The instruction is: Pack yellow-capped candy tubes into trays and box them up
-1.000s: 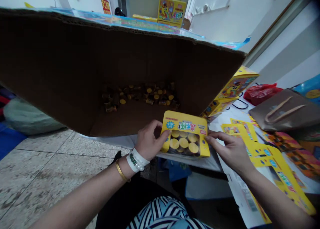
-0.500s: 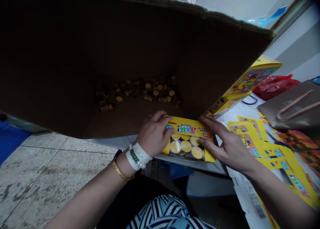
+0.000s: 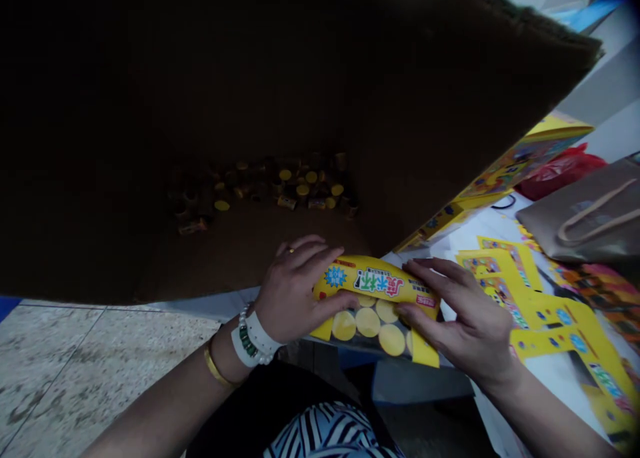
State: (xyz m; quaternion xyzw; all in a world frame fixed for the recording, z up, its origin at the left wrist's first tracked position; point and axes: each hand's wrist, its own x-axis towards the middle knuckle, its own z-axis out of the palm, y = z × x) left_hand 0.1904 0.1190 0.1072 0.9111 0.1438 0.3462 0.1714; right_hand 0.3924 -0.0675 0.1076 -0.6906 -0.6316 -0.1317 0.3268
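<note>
Between the two hands, at the near edge of the table (image 3: 200, 306), is the yellow box (image 3: 380, 286): a small flat pkg, bright yellow, w/ a blue starburst and coloured lettering along its top strip and a clear window below, through which round yellow lids show (packed close, a few of them). Its top strip bows upward, and a yellow corner pokes out at the lower right. The left hand (image 3: 295, 288) clamps the box's left end, fingers over the top and thumb across the front by the window; the right hand (image 3: 465, 318) grips the right end, fingers spread along the top strip, thumb under the window, so both are closed on it. The box's back and underside are hidden, and the print is too small to read. Behind it, a big cardboard carton (image 3: 250, 78) lies on its side, mouth toward the camera; its inside is very dark, and the small cups (image 3: 300, 185) strewn at the back show only as dim yellow and brown spots. Flat yellow box blanks (image 3: 540, 305) lie on the table to the right, cut off by the frame edge, w/ a brown paper bag (image 3: 585, 225) and a red plastic bag (image 3: 555, 171) beyond them. A printed yellow carton (image 3: 505, 171) leans just beside the big one. White beads (image 3: 253, 335) and a gold bangle (image 3: 215, 371) ring the left wrist. Speckled floor tiles (image 3: 75, 365) show at lower left, and a pale wall at upper right.
</note>
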